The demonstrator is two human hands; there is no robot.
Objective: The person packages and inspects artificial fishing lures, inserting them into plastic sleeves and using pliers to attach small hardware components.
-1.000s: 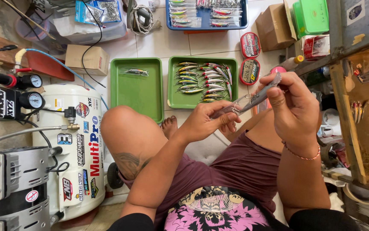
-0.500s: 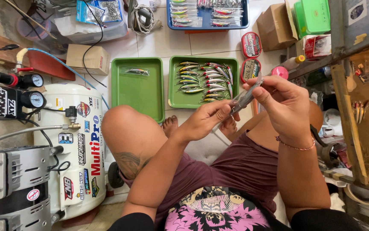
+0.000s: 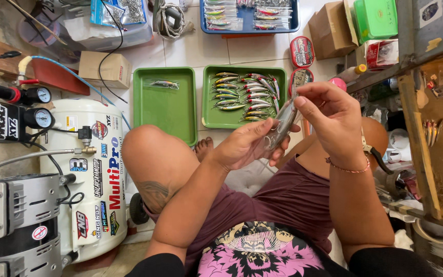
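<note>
I sit on the floor with both hands raised over my lap. My right hand (image 3: 329,120) pinches the upper end of a grey, slim fishing lure (image 3: 284,119). My left hand (image 3: 247,143) holds a clear plastic sleeve (image 3: 272,139) around the lure's lower end. Beyond my hands, a green tray (image 3: 208,115) carries several painted lures. A second green tray (image 3: 144,110) to its left holds one bagged lure (image 3: 162,83).
A white air compressor (image 3: 95,174) with gauges stands at my left. A blue tray (image 3: 296,23) of packed lures lies at the top, with cardboard boxes (image 3: 102,69), red tins (image 3: 302,51) and a green box (image 3: 375,18) around. A wooden shelf (image 3: 437,133) is at my right.
Both hands have drawn closer together and the lure has tipped more upright, its lower end going further into the clear sleeve in my left hand.
</note>
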